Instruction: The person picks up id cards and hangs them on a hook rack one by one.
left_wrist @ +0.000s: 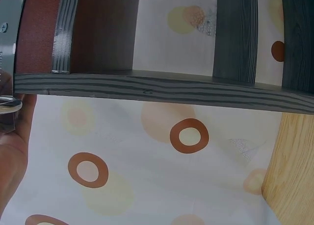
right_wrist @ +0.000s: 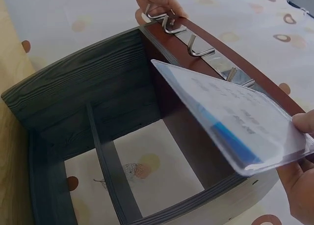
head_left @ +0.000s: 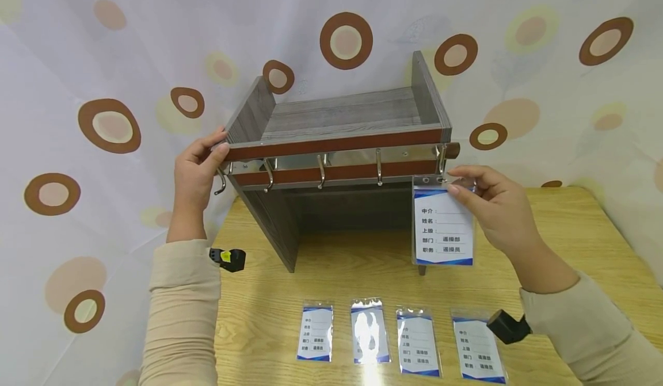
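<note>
A clear-sleeved badge card (head_left: 443,225) with blue borders and printed Chinese lines is pinched at its top right corner between the thumb and fingers of my right hand (head_left: 494,207). Its slotted top edge is right at the lower end of the rightmost metal hook (head_left: 442,159). The hooks line a metal strip on the front of a grey wood-grain shelf rack (head_left: 342,110). My left hand (head_left: 194,173) grips the rack's front left corner, thumb on the front board. In the right wrist view the badge card (right_wrist: 230,117) slants in front of the hooks.
Several more badge cards lie in a row on the wooden table (head_left: 259,317), including a glare-struck badge card (head_left: 370,331) and a rightmost badge card (head_left: 479,348). Behind the rack hangs a white cloth (head_left: 393,6) printed with brown rings.
</note>
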A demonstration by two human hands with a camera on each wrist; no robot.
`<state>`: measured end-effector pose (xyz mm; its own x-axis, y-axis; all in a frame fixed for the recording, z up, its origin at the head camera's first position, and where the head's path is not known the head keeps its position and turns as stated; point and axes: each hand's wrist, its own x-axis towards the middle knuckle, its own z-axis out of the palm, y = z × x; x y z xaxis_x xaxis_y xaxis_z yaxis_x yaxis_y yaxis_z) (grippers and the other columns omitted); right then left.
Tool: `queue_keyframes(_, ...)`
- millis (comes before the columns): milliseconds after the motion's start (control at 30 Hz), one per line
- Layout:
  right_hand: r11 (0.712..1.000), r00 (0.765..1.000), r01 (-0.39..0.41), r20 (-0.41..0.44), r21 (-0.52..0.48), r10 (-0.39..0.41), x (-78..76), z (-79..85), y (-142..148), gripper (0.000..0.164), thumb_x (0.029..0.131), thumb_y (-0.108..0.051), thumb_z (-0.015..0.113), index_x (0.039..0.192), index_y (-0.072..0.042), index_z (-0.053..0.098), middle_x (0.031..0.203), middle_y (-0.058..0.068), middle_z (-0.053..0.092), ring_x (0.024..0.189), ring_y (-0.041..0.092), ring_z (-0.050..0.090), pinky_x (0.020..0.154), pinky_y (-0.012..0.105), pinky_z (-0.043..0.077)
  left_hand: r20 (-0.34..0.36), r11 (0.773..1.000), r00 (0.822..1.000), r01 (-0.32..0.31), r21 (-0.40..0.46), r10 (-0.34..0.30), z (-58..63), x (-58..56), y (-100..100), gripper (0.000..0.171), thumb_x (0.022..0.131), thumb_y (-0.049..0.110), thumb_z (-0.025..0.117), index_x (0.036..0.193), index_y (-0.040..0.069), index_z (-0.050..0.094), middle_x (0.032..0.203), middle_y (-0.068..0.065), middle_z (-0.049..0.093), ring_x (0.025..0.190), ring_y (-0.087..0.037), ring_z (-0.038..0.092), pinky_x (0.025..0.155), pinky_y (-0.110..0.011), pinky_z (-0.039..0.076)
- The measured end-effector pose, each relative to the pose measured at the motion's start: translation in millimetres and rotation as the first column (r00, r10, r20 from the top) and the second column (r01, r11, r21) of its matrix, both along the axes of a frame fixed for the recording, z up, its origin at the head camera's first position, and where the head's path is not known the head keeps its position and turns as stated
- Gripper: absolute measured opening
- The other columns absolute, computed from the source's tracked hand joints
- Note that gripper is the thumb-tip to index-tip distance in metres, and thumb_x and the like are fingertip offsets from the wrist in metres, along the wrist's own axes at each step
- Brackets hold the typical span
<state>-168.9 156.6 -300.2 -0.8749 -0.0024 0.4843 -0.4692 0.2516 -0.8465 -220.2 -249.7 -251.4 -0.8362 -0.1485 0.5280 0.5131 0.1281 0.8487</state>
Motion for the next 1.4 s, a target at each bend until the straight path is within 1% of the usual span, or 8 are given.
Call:
queue_keyframes(100, 1.0, 1.0, 0.013, -0.01, 0.018, -0.013, -0.8, 0.8, -0.1, 0.019, 0.08, 0.0, 0.059, 0.099, 0.0, 0.061, 0.07, -0.003, 0.051, 0.054, 0.01, 0.041, 0.044, 0.015, 0.035, 0.0, 1.0, 1.0, -0.003, -0.001, 0.003, -0.1, 0.5, -0.4, 0.02, 0.079, 0.008, 0.062, 0.099, 0.007, 0.066, 0.119, -0.009, 0.052, 0.113, -0.018, 0.044, 0.084, -0.021, 0.04)
queue_keyframes(200, 1.0, 1.0, 0.001, -0.02, 0.015, -0.001, -2.1, 2.0, 0.4, 0.019, 0.079, 0.003, 0.058, 0.098, 0.001, 0.061, 0.068, -0.002, 0.049, 0.053, 0.01, 0.041, 0.043, 0.015, 0.035, -0.005, 1.0, 1.0, -0.002, -0.002, 0.002, -0.1, 0.5, -0.7, 0.02, 0.079, 0.008, 0.062, 0.099, 0.007, 0.066, 0.119, -0.009, 0.052, 0.113, -0.018, 0.044, 0.085, -0.022, 0.04)
queue_keyframes(400, 0.999, 0.998, -0.044, -0.046, 0.022, 0.045, -4.6, 2.7, 2.1, 0.018, 0.079, 0.003, 0.058, 0.097, 0.002, 0.061, 0.07, -0.002, 0.054, 0.053, 0.01, 0.045, 0.043, 0.015, 0.038, -0.007, 1.0, 1.0, -0.01, -0.012, 0.01, -0.7, 0.1, -1.8, 0.02, 0.079, 0.008, 0.062, 0.098, 0.007, 0.066, 0.119, -0.009, 0.052, 0.112, -0.018, 0.044, 0.085, -0.023, 0.04)
queue_keyframes(700, 0.997, 0.996, -0.061, -0.062, 0.045, 0.064, -9.4, 0.2, 3.7, 0.02, 0.078, 0.006, 0.058, 0.097, 0.0, 0.061, 0.075, -0.011, 0.058, 0.056, 0.007, 0.048, 0.047, 0.014, 0.04, -0.006, 1.0, 1.0, 0.0, 0.009, 0.0, -1.1, 0.6, -1.6, 0.02, 0.079, 0.007, 0.061, 0.098, 0.007, 0.066, 0.12, -0.011, 0.051, 0.112, -0.018, 0.045, 0.081, -0.021, 0.042)
queue_keyframes(967, 0.997, 0.995, -0.077, -0.057, 0.011, 0.078, -15.5, -6.4, 6.1, 0.023, 0.077, 0.008, 0.058, 0.094, -0.006, 0.064, 0.075, -0.01, 0.059, 0.057, 0.006, 0.05, 0.048, 0.013, 0.041, -0.03, 1.0, 1.0, 0.01, 0.011, -0.01, -3.6, 0.1, -0.7, 0.019, 0.081, 0.004, 0.058, 0.098, 0.006, 0.066, 0.12, -0.015, 0.049, 0.11, -0.02, 0.047, 0.079, -0.021, 0.043)
queue_keyframes(1167, 0.996, 0.991, -0.088, -0.102, -0.025, 0.085, -20.3, -11.6, 6.3, 0.019, 0.077, 0.01, 0.057, 0.093, 0.001, 0.062, 0.077, -0.01, 0.06, 0.06, 0.006, 0.05, 0.051, 0.014, 0.04, -0.028, 1.0, 1.0, 0.013, 0.013, -0.013, -3.6, 0.2, -0.1, 0.019, 0.082, 0.004, 0.058, 0.099, 0.004, 0.065, 0.121, -0.014, 0.049, 0.109, -0.02, 0.047, 0.079, -0.021, 0.044)
queue_keyframes(1267, 0.989, 0.985, -0.128, -0.13, -0.079, 0.117, -22.5, -14.2, 6.0, 0.02, 0.077, 0.01, 0.057, 0.093, 0.001, 0.062, 0.079, -0.009, 0.06, 0.064, 0.006, 0.05, 0.053, 0.013, 0.04, -0.019, 1.0, 1.0, 0.018, 0.021, -0.018, -3.1, 0.4, -0.7, 0.02, 0.082, 0.005, 0.058, 0.1, 0.004, 0.065, 0.121, -0.014, 0.049, 0.11, -0.02, 0.047, 0.078, -0.021, 0.044)
queue_keyframes(1400, 0.964, 0.97, -0.206, -0.161, -0.168, 0.18, -23.5, -17.0, 6.7, 0.021, 0.077, 0.012, 0.056, 0.095, 0.003, 0.062, 0.081, -0.005, 0.061, 0.068, 0.006, 0.052, 0.055, 0.013, 0.04, -0.006, 0.999, 1.0, 0.029, 0.031, -0.029, -2.7, -0.6, -1.1, 0.02, 0.082, 0.005, 0.057, 0.1, 0.005, 0.065, 0.122, -0.013, 0.049, 0.11, -0.02, 0.046, 0.078, -0.021, 0.044)
